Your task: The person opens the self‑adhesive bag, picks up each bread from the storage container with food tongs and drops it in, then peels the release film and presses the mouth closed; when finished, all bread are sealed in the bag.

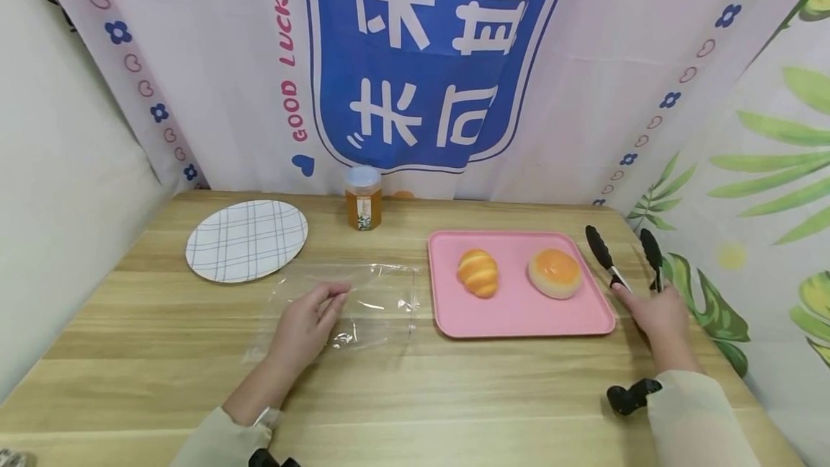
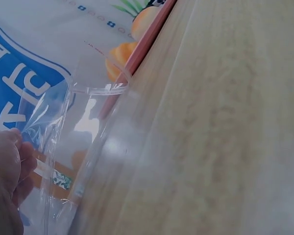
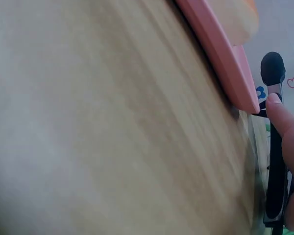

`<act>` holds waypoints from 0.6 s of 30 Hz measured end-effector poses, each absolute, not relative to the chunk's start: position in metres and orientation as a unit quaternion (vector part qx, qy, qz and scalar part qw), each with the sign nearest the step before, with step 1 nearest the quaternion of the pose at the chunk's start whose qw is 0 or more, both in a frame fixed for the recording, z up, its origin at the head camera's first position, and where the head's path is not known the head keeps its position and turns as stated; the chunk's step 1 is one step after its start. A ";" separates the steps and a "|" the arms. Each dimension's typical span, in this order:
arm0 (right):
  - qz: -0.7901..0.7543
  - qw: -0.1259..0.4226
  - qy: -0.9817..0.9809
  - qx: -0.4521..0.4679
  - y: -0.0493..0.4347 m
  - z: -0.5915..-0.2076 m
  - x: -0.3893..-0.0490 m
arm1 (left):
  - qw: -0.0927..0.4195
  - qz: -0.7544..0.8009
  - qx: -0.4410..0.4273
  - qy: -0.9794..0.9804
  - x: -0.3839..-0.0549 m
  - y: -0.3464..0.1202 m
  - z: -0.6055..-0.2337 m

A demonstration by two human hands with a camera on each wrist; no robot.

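My left hand pinches the upper side of a clear plastic bag between thumb and fingers. In the left wrist view, the bag stands partly off the table, its mouth end toward the pink tray. At the right, my right hand grips black-tipped tongs, whose arms are spread apart. The tongs lie along the thumb in the right wrist view. Between the hands, the pink tray holds a croissant-shaped bread and a round bun.
A checked oval plate lies at the back left of the wooden table. A lidded jar with amber contents stands at the back edge, before a printed curtain. Another patterned cloth hangs on the right.
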State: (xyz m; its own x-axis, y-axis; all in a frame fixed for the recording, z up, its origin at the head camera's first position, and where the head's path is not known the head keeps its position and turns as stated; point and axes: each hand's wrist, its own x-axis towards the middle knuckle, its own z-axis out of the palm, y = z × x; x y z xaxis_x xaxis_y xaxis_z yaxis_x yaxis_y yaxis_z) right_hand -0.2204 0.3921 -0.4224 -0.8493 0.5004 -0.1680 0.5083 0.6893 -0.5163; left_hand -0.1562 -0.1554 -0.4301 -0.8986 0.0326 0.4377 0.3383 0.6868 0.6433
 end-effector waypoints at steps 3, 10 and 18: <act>-0.298 0.000 0.916 0.267 0.392 -0.421 -0.216 | 0.200 -0.384 -0.104 -0.895 -0.157 -0.156 -0.430; -0.325 -0.044 0.926 0.187 0.384 -0.409 -0.195 | 0.208 -0.377 -0.115 -0.895 -0.159 -0.155 -0.430; -0.232 -0.050 0.969 0.067 0.371 -0.398 -0.171 | 0.215 -0.375 -0.121 -0.894 -0.160 -0.155 -0.431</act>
State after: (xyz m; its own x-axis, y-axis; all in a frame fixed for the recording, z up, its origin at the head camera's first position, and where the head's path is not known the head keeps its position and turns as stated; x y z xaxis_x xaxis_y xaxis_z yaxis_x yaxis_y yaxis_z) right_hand -0.1711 0.3711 -0.3980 -0.9859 0.1538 0.0662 0.1073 0.8837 -0.4555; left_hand -0.1597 -0.1547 -0.4306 -0.8785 0.0541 0.4748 0.3769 0.6892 0.6188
